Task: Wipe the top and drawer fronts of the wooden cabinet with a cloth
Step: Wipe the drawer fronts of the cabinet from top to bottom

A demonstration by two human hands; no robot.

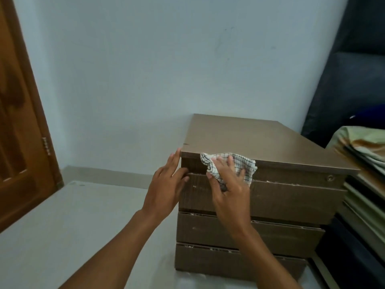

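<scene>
A brown wooden cabinet (pixel 245 138) with three drawer fronts stands against the pale wall. My right hand (pixel 227 182) presses a white checked cloth (pixel 245 163) flat against the top front strip, just under the top's front edge, with fingers spread. My left hand (pixel 166 182) lies open against the cabinet's left front corner, fingers straight, fingertips reaching the top edge. The top drawer front (pixel 291 201) shows pale specks along its upper gap. A small round lock (pixel 329 177) sits at the right of the top strip.
A brown wooden door (pixel 18 122) stands at the left. Pale floor (pixel 73 226) stretches left of the cabinet. At the right are a dark upholstered piece (pixel 354 69), folded bedding (pixel 364 147) and stacked panels (pixel 358 209) close beside the cabinet.
</scene>
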